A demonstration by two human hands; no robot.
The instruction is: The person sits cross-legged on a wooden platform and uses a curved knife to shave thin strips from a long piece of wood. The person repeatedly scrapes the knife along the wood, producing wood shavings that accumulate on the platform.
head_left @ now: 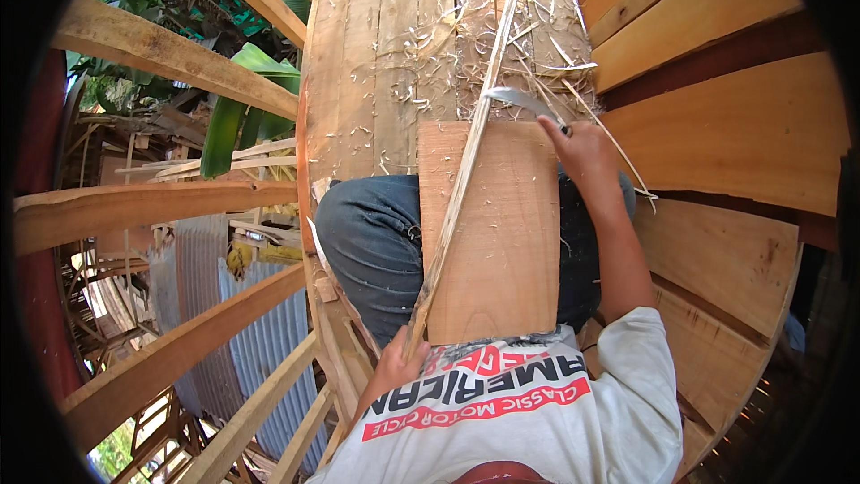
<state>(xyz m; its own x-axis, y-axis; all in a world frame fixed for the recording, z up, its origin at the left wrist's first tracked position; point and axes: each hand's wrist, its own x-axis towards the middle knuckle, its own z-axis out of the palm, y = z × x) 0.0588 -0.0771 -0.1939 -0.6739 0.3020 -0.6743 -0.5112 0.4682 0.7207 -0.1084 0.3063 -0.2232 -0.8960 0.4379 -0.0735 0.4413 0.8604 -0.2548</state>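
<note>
A long thin strip of bamboo (466, 161) runs from my lap up across the plank floor. My left hand (400, 360) grips its near end beside my hip. My right hand (582, 148) holds a curved metal blade (520, 99) whose edge meets the strip about halfway up. A flat rectangular wooden board (511, 233) lies across my knees, under the strip. I sit in dark jeans and a white printed shirt.
A plank platform (385, 63) littered with shavings and thin slivers (537, 45) lies ahead. Slanted wooden boards (717, 125) rise at the right. At the left, open timber beams (152, 215) show a drop to corrugated metal sheets (242, 341) and green leaves (233, 116) below.
</note>
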